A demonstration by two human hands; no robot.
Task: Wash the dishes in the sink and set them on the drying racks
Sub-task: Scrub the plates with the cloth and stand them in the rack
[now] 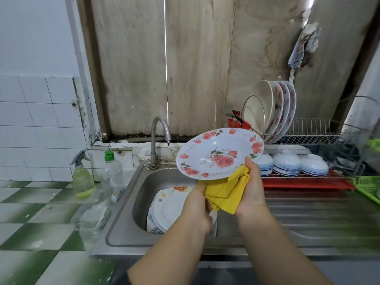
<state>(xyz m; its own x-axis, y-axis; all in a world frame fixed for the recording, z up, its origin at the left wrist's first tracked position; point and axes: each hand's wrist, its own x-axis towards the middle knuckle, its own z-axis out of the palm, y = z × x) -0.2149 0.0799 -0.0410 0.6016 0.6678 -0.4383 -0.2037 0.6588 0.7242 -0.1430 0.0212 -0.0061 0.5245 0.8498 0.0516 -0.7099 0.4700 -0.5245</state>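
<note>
Left hand (198, 206) and right hand (251, 190) both clamped on soft yellow cloth (225, 191); right also held rose plate (220, 154) above sink (123, 202) right edge. Plate glossy, shallow, round. Judged midway: plates (275, 112) and bowls (287, 163) already on wire rack (320, 134); plates (170, 208) left in steel sink, tap (159, 138) running.

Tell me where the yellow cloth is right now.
In the head view, the yellow cloth sits centre-right above the steel sink, bunched between the left hand and right hand, under the lower rim of the rose-patterned plate.
</note>
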